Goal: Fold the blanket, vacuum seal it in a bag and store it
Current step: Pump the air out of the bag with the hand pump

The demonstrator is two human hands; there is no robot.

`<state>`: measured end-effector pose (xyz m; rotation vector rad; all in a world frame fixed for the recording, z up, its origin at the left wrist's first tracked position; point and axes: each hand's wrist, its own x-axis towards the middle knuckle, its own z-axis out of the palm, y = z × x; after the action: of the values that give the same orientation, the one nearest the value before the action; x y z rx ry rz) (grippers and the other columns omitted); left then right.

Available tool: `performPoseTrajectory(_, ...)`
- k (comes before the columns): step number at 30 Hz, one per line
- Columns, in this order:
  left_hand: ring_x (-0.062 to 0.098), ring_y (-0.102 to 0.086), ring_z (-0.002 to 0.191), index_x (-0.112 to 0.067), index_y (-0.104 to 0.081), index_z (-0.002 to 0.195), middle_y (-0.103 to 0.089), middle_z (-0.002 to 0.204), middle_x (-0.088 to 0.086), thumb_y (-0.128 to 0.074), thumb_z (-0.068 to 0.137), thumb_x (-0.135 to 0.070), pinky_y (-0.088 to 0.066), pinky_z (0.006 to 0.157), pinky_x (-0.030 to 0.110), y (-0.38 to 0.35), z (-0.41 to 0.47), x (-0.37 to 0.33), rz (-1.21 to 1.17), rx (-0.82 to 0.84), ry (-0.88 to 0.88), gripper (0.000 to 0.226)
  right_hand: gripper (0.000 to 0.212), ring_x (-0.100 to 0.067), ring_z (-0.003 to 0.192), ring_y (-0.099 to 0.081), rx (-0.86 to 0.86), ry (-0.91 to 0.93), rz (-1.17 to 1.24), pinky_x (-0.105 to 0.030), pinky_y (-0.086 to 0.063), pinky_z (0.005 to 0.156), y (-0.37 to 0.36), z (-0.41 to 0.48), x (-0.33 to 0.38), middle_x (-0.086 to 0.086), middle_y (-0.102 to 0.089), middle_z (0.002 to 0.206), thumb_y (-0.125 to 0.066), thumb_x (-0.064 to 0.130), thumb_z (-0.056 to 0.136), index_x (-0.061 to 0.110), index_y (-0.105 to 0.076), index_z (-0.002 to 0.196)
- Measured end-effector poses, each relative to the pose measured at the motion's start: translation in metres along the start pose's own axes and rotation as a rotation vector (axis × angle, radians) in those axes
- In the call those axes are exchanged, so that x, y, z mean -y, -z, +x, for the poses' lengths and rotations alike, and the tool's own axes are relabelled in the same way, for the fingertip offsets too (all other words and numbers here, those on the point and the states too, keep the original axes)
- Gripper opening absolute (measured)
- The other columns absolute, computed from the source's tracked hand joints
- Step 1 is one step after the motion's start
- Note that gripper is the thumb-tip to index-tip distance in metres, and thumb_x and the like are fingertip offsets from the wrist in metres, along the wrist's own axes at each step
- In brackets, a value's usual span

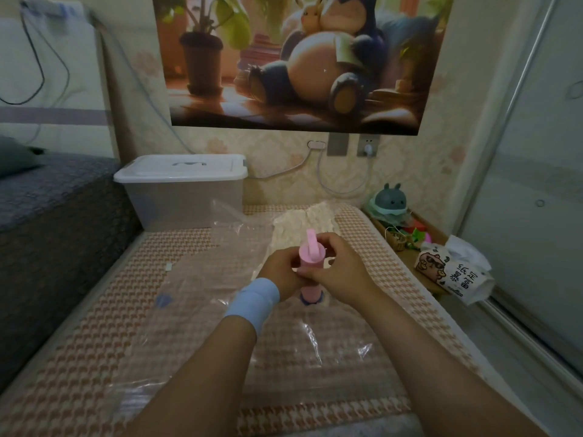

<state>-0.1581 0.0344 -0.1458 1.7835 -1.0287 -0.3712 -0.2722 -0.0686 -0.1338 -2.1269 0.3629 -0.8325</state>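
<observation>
The blanket (303, 220) lay folded inside the clear bag (217, 279) on the bed (94, 342), left hand (280, 272) and right hand (337, 271) both gripping the pink pump (310, 263) on what looked like its valve: sealing underway, the lidded box (179, 190) yet to come.

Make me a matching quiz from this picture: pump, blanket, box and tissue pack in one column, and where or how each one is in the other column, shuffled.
1. pump
2. blanket
3. box
4. tissue pack

A. closed, at the back left
B. inside the clear bag
C. off the mat, far right
D. gripped upright by the left hand and right hand

Pairs: 1-D, 2-B, 3-A, 4-C
</observation>
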Motion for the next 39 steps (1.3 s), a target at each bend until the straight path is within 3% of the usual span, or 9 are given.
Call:
performPoseTrajectory(6, 0.011, -0.063, 0.103, -0.025, -0.059, 0.122, -0.067, 0.11, -0.008, -0.074, 0.071, -0.007, -0.056, 0.087, 0.035, 0.0, 0.002, 0.005, 0.033, 0.044, 0.007, 0.056, 0.048, 0.002, 0.107, -0.06, 0.043, 0.001, 0.019, -0.022, -0.046, 0.088, 0.001, 0.003, -0.004, 0.018, -0.067, 0.116, -0.081, 0.034, 0.078, 0.034, -0.062, 0.123)
performPoseTrajectory(11, 0.006, -0.064, 0.088, -0.023, -0.066, 0.114, -0.067, 0.095, -0.011, -0.078, 0.071, -0.015, -0.05, 0.07, 0.016, -0.001, 0.003, 0.003, 0.072, 0.021, 0.018, 0.045, 0.053, 0.001, 0.099, -0.06, -0.006, 0.0, 0.027, -0.023, -0.05, 0.083, -0.002, 0.001, -0.001, 0.016, -0.064, 0.108, -0.089, 0.031, 0.064, 0.031, -0.062, 0.109)
performPoseTrajectory(15, 0.013, -0.063, 0.102, -0.028, -0.06, 0.123, -0.067, 0.112, -0.007, -0.078, 0.067, -0.011, -0.055, 0.087, 0.035, -0.001, 0.004, 0.007, 0.055, 0.026, 0.013, 0.061, 0.043, 0.001, 0.094, -0.065, -0.01, -0.026, 0.043, -0.031, -0.055, 0.083, -0.002, 0.004, -0.004, 0.014, -0.071, 0.099, -0.088, 0.034, 0.065, 0.031, -0.065, 0.102)
performPoseTrajectory(21, 0.014, -0.065, 0.096, -0.022, -0.065, 0.115, -0.069, 0.103, -0.006, -0.077, 0.072, -0.016, -0.054, 0.086, 0.033, -0.002, 0.007, 0.009, 0.105, 0.016, 0.031, 0.046, 0.048, 0.003, 0.1, -0.059, -0.003, -0.033, 0.022, -0.019, -0.047, 0.081, -0.004, 0.003, -0.004, 0.016, -0.065, 0.108, -0.088, 0.034, 0.069, 0.032, -0.06, 0.108)
performPoseTrajectory(26, 0.01, -0.064, 0.101, -0.028, -0.059, 0.121, -0.067, 0.11, -0.01, -0.079, 0.065, -0.018, -0.056, 0.082, 0.031, -0.004, 0.004, 0.009, 0.031, -0.021, 0.023, 0.06, 0.043, 0.004, 0.092, -0.062, -0.013, -0.059, 0.068, -0.017, -0.047, 0.077, -0.004, 0.004, -0.005, 0.015, -0.069, 0.1, -0.088, 0.025, 0.07, 0.031, -0.064, 0.105)
performPoseTrajectory(29, 0.011, -0.061, 0.107, -0.023, -0.055, 0.128, -0.065, 0.116, -0.006, -0.07, 0.073, -0.003, -0.053, 0.078, 0.022, -0.004, 0.005, 0.009, 0.011, 0.021, -0.016, 0.06, 0.051, 0.003, 0.102, -0.062, 0.004, -0.042, 0.08, -0.019, -0.047, 0.085, -0.004, 0.006, -0.005, 0.016, -0.068, 0.111, -0.084, 0.027, 0.076, 0.03, -0.063, 0.122)
performPoseTrajectory(33, 0.012, -0.064, 0.101, -0.023, -0.059, 0.126, -0.068, 0.112, -0.005, -0.074, 0.071, -0.018, -0.056, 0.083, 0.03, -0.006, 0.006, 0.007, 0.012, 0.013, 0.012, 0.057, 0.064, -0.001, 0.104, -0.059, 0.014, -0.086, 0.092, -0.026, -0.053, 0.084, -0.006, 0.001, -0.007, 0.015, -0.061, 0.115, -0.089, 0.028, 0.068, 0.031, -0.053, 0.12)
performPoseTrajectory(36, 0.011, -0.064, 0.1, -0.025, -0.059, 0.124, -0.067, 0.111, -0.007, -0.077, 0.065, -0.016, -0.057, 0.084, 0.033, -0.007, 0.006, 0.009, 0.002, -0.011, 0.038, 0.063, 0.051, 0.0, 0.093, -0.061, -0.028, -0.094, 0.083, -0.025, -0.052, 0.079, -0.007, 0.002, -0.008, 0.013, -0.066, 0.101, -0.091, 0.026, 0.063, 0.027, -0.06, 0.103)
performPoseTrajectory(39, 0.012, -0.06, 0.108, -0.023, -0.053, 0.128, -0.063, 0.117, -0.006, -0.071, 0.069, -0.002, -0.056, 0.083, 0.031, -0.006, 0.006, 0.012, -0.011, 0.023, 0.024, 0.065, 0.041, 0.001, 0.095, -0.064, -0.006, -0.062, 0.088, -0.021, -0.047, 0.081, -0.007, 0.004, -0.008, 0.011, -0.071, 0.102, -0.084, 0.023, 0.074, 0.027, -0.068, 0.111)
